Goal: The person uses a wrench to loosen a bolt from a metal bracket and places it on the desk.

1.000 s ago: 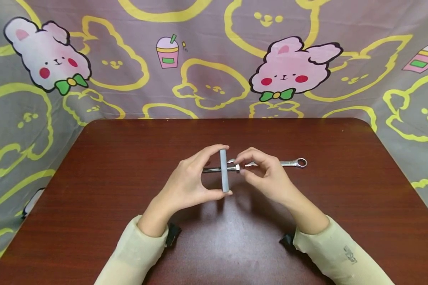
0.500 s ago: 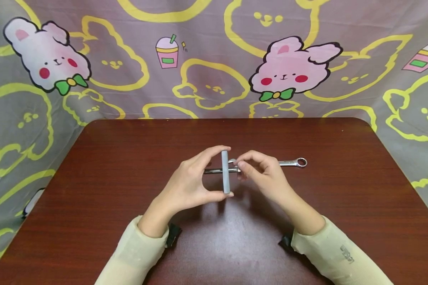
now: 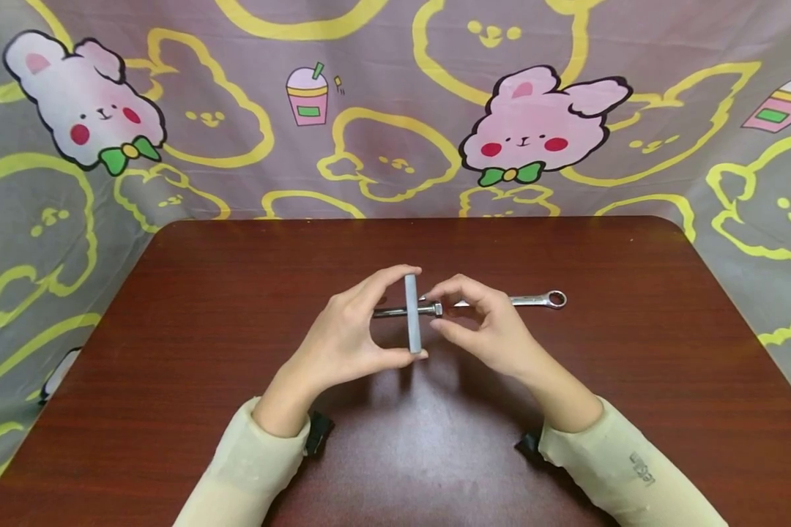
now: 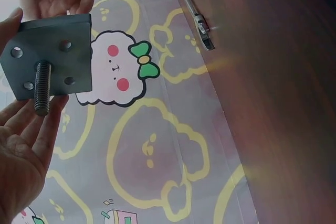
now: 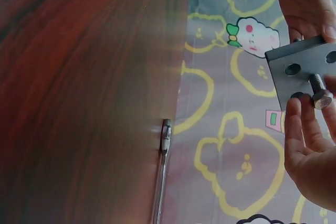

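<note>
At the left, a pale sleeve [image 3: 244, 461] comes from the near side over the dark red-brown table [image 3: 165, 366], and a small black piece shows at its cuff. From this sleeve comes the left hand [image 3: 343, 340]. Its thumb is on the near edge of a grey metal plate [image 3: 413, 333] and its fingers are on the far edge, so the plate is grasped between them. The plate is held up above the middle of the table, and in the head view it shows its narrow edge. The left wrist view shows four round holes in its face, placed around a bolt.

This bolt [image 4: 42, 90] passes through the plate. Its threaded end points to the left, into the space between the left thumb and fingers, and its hexagonal head [image 5: 322, 99] is on the right side.

Just beside the head is the right hand [image 3: 494, 322]. Its fingers are bent, the index on the far side and the thumb on the near side of the bolt head; whether they touch or grasp it, I cannot tell.

Beyond the right hand and partly hidden by it, a silver wrench [image 3: 534, 301] lies on the table, with its ring end to the right. The right sleeve [image 3: 633, 446] is nearer, with printed marks on it. Behind the table hangs a grey-pink curtain [image 3: 382, 66] with yellow outlines and rabbit faces.
</note>
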{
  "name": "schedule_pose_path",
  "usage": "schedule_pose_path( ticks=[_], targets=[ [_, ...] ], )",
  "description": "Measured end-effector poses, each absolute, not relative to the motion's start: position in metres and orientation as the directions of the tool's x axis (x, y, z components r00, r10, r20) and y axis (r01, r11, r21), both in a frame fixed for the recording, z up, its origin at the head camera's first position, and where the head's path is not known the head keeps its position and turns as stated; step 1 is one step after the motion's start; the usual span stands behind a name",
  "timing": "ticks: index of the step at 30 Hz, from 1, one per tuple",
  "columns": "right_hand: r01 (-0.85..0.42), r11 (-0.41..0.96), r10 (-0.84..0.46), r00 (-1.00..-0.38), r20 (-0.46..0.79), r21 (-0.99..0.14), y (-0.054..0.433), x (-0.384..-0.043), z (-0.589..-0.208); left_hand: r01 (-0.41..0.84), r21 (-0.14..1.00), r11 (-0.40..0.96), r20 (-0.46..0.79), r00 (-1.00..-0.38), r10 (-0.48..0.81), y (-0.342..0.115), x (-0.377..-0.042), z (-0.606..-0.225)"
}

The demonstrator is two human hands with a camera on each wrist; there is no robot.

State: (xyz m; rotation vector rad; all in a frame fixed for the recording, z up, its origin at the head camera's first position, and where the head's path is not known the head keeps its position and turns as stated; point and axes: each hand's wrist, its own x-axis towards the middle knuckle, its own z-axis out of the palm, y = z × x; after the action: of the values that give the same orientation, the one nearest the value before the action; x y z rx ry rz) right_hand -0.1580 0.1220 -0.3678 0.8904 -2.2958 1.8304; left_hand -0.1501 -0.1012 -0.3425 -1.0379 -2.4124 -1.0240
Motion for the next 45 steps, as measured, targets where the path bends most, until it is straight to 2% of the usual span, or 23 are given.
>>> schedule_pose_path(
  ticks=[6,12,15,22,26,30,34,37,45],
  targets=[
    [-0.353,0.086,-0.357,-0.884,0.302,-0.932,0.1233,-0.1576,-0.3656,0.736,0.474,0.483,0.529,-0.677,0.512,-0.1004,-0.1495,-0.3419],
    [-0.308,0.048,-0.325,-0.905,0.276,-0.950,0.1214,-0.1586,-0.3655,0.735,0.470,0.489,0.523,-0.678,0.517,-0.1004,-0.1491,-0.3415],
    [-0.348,0.055,-0.316,-0.895,0.315,-0.936,0.1194,-0.1579,-0.3657,0.735,0.462,0.496,0.526,-0.677,0.514,-0.1009,-0.1497,-0.3411],
    [-0.514,0.109,-0.365,-0.817,0.447,-0.851,0.1176,-0.1569,-0.3670,0.736,0.453,0.503,0.534,-0.676,0.508,-0.1007,-0.1504,-0.3399],
    [-0.460,0.118,-0.387,-0.837,0.386,-0.880,0.1212,-0.1572,-0.3658,0.745,0.455,0.487,0.538,-0.666,0.516,-0.1002,-0.1495,-0.3406],
    [-0.345,0.065,-0.411,-0.864,0.290,-0.936,0.1229,-0.1560,-0.3670,0.748,0.455,0.484,0.538,-0.664,0.520,-0.1000,-0.1482,-0.3408],
    [-0.284,0.025,-0.385,-0.887,0.253,-0.958,0.1216,-0.1541,-0.3675,0.746,0.447,0.493,0.536,-0.665,0.520,-0.0998,-0.1475,-0.3401],
    [-0.278,0.028,-0.345,-0.904,0.252,-0.960,0.1204,-0.1530,-0.3666,0.747,0.443,0.496,0.535,-0.664,0.522,-0.0998,-0.1472,-0.3400],
    [-0.323,-0.017,-0.308,-0.899,0.312,-0.946,0.1182,-0.1534,-0.3690,0.748,0.443,0.494,0.538,-0.663,0.521,-0.1004,-0.1460,-0.3394]
  ],
)
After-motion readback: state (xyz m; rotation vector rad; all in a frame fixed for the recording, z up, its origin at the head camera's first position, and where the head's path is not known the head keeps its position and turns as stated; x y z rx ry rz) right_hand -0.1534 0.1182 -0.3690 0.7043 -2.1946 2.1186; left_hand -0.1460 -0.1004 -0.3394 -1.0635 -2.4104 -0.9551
